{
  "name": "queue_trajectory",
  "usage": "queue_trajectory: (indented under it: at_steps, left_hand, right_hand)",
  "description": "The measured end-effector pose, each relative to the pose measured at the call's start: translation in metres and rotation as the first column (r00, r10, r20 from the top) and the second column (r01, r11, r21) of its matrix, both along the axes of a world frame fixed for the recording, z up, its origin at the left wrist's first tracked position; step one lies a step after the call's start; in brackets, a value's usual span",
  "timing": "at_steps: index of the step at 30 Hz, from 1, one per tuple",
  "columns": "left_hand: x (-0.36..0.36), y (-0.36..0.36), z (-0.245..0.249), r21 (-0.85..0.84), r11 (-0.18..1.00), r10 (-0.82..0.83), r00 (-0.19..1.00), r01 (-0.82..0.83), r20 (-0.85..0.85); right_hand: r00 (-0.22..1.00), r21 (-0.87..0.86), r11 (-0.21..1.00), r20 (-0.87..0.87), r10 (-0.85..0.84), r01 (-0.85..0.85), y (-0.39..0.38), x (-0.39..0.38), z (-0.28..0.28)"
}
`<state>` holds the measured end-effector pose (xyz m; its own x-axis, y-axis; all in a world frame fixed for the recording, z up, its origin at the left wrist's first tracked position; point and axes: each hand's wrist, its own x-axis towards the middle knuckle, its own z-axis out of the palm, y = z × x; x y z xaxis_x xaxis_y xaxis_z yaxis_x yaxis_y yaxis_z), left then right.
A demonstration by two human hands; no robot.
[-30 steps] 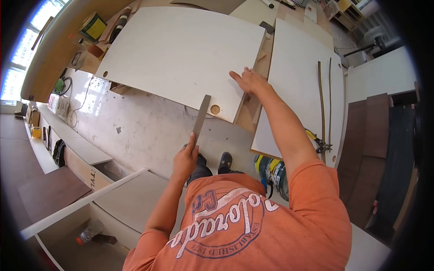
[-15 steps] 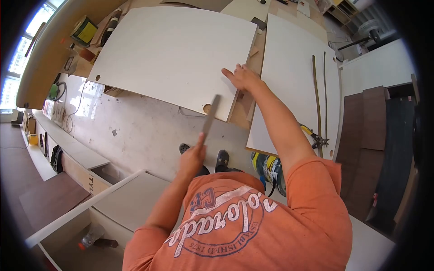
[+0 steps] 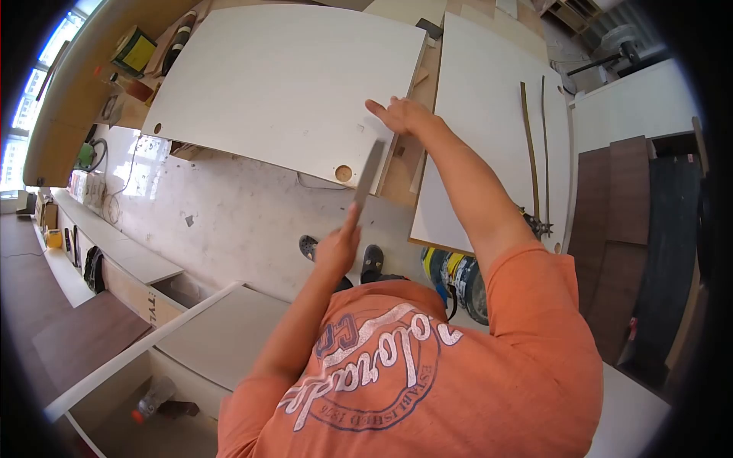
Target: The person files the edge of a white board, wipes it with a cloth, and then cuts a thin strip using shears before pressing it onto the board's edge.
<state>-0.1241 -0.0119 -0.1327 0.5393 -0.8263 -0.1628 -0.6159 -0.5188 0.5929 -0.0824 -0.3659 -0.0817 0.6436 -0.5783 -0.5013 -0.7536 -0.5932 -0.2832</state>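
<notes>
My left hand [image 3: 340,248] is wrapped round the near end of a flat metal file [image 3: 369,175]. The file points away from me and overlaps the near right corner of a white board [image 3: 267,84], beside a round hole [image 3: 343,173] in it. My right hand [image 3: 401,116] lies at the board's right edge, thumb stretched out over the white face and fingers spread near the edge.
Right of a gap lies a second white panel [image 3: 473,114] with two thin strips [image 3: 530,145] on it. Pliers [image 3: 540,227] show partly behind my right forearm. A can [image 3: 137,52] stands at far left. An open cabinet [image 3: 191,374] sits below left, with a plastic bottle [image 3: 156,397] inside.
My left hand has moved up and right with the file, whose tip now lies closer to my right hand. The whole view has shifted slightly.
</notes>
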Motion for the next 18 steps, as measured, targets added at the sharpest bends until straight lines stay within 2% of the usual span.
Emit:
queue_trajectory:
  at_steps: [2, 3, 5, 7, 9, 11, 12, 15, 18]
  left_hand:
    - [0.008, -0.047, -0.003, -0.089, 0.995, -0.036, 0.999, 0.039, 0.030]
    - [0.006, -0.044, -0.004, -0.101, 0.994, -0.035, 0.998, 0.040, 0.051]
    - [0.006, -0.028, -0.005, -0.130, 0.991, -0.019, 0.995, 0.032, 0.097]
    - [-0.003, 0.025, -0.004, -0.122, 0.993, 0.015, 0.998, -0.008, 0.059]
    - [-0.011, 0.046, -0.006, -0.115, 0.993, 0.028, 0.999, -0.025, 0.026]
    - [-0.017, 0.052, -0.007, -0.134, 0.991, 0.024, 0.999, -0.021, 0.022]
    - [-0.015, 0.032, -0.009, -0.081, 0.997, -0.005, 0.999, 0.008, 0.043]
    - [-0.005, -0.049, -0.015, -0.223, 0.974, -0.016, 0.994, 0.040, 0.108]
    - [0.002, -0.043, -0.014, -0.238, 0.971, -0.003, 0.988, 0.040, 0.154]
  right_hand:
    - [1.000, 0.032, 0.999, -0.018, 0.008, -0.008, 0.006, 0.000, 0.019]
    - [0.999, 0.043, 0.999, -0.033, 0.018, -0.017, 0.007, -0.001, 0.028]
    - [0.994, -0.062, 0.993, 0.017, 0.105, -0.104, 0.000, 0.007, 0.013]
    - [0.990, -0.110, 0.986, 0.042, 0.133, -0.127, -0.001, 0.009, -0.004]
    - [0.992, -0.123, 0.986, 0.041, 0.120, -0.115, 0.004, 0.010, -0.017]
    - [0.997, -0.048, 0.996, 0.037, 0.071, -0.070, 0.007, 0.003, -0.009]
    - [0.998, -0.023, 0.998, 0.043, 0.051, -0.050, 0.005, 0.004, 0.001]
    - [0.999, -0.009, 1.000, 0.024, 0.023, -0.023, 0.011, 0.005, 0.014]
    - [0.998, 0.032, 0.999, -0.043, 0.039, -0.037, -0.003, 0.015, 0.005]
